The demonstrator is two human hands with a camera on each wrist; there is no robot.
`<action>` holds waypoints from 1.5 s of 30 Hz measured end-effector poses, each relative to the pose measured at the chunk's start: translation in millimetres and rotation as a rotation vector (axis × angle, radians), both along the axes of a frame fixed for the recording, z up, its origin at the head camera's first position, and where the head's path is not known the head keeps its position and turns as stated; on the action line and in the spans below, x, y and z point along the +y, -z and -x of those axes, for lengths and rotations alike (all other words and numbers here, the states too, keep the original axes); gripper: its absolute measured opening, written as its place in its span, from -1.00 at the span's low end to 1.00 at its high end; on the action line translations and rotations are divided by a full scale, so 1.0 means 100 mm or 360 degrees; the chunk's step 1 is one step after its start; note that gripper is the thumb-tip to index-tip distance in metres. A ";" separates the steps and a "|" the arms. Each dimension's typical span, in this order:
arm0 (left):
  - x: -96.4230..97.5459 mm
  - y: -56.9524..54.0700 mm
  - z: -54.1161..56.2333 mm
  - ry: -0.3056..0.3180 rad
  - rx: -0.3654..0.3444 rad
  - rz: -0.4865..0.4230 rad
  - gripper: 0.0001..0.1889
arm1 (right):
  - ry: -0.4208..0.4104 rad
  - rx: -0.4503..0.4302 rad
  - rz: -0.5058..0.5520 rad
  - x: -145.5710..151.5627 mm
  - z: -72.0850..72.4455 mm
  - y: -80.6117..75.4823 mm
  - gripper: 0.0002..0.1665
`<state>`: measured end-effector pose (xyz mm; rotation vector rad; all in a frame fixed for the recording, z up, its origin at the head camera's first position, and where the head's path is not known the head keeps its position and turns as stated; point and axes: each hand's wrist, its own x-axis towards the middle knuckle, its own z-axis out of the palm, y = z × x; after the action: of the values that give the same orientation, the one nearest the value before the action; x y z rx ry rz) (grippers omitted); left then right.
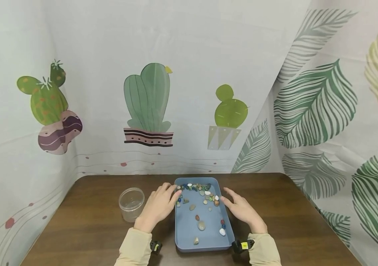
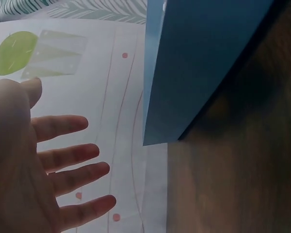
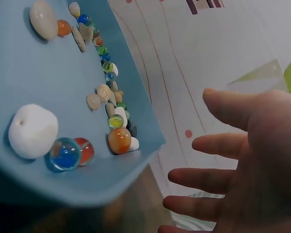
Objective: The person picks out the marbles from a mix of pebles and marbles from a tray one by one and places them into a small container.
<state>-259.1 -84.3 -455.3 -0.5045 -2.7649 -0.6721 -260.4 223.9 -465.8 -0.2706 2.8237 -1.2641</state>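
A blue rectangular tray (image 1: 185,229) sits on the table between the two hands, holding scattered pebbles and glass marbles. My left hand (image 1: 159,205) hovers at the tray's far left side, fingers relaxed and holding nothing. At the right edge, my right hand (image 1: 243,212) has its fingers spread, its palm turned toward the tray. The right wrist view shows a large white stone (image 3: 33,131), a blue glass marble (image 3: 65,154) and an orange marble (image 3: 120,141) near the tray wall. In the left wrist view the tray's outer wall (image 2: 194,63) stands beyond the fingertips.
A clear round plastic jar (image 1: 130,212) stands left of the tray, beside the left forearm. The brown wooden table (image 1: 275,207) meets a printed cloth (image 1: 189,111) with cacti and leaves at its back edge.
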 end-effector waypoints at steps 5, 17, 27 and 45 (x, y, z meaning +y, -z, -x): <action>0.04 0.06 0.04 0.0009 0.0000 0.0010 -0.47 | 0.0004 -0.0005 0.0032 0.04 0.03 0.07 -0.38; 0.14 0.12 0.12 0.0062 -0.0002 -0.0025 -0.56 | -0.0030 0.0006 0.0019 0.15 0.12 0.18 -0.48; 0.28 0.17 0.17 0.0095 -0.0009 -0.0081 -0.61 | -0.0204 0.0013 0.0099 0.18 0.20 0.25 -0.65; 0.32 0.12 0.20 0.0186 0.0036 0.0000 -0.66 | -0.0190 -0.0087 0.0208 0.12 0.19 0.31 -0.74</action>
<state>-279.3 -51.9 -467.5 -0.6742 -2.7309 -0.6881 -279.8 235.5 -497.0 -0.3966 2.6403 -1.4094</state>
